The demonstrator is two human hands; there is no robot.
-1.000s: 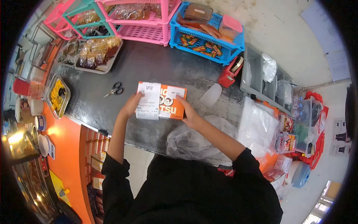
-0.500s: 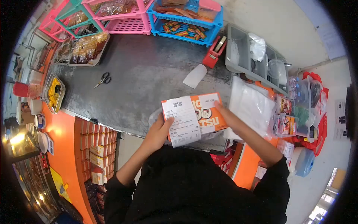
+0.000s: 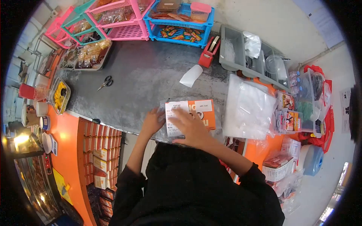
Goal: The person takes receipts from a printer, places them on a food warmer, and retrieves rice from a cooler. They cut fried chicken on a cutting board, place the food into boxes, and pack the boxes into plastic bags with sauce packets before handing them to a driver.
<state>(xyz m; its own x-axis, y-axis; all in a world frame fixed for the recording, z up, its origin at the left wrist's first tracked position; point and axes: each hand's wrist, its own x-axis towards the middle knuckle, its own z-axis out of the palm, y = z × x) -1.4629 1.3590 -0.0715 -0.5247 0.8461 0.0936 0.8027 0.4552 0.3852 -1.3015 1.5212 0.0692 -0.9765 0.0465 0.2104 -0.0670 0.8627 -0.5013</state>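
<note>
An orange and white cardboard box lies on the counter near its front edge. A printed receipt covers the left part of its top, and a small white label is at its upper right. Clear plastic shows around and under the box. My left hand is at the box's left side, against the plastic; its fingers are blurred and partly bent. Spread over the receipt and box top is my right hand, open and smeared by motion, hiding part of the print.
Scissors, a curled white paper and a red tape dispenser are on the dark counter. Clear plastic bags are stacked at right, below a grey divided tray. Blue and pink racks stand behind.
The box was held tilted in both hands and now lies flat on the counter. My right hand has left its right corner and moved left over the receipt. My left hand has shifted left.
</note>
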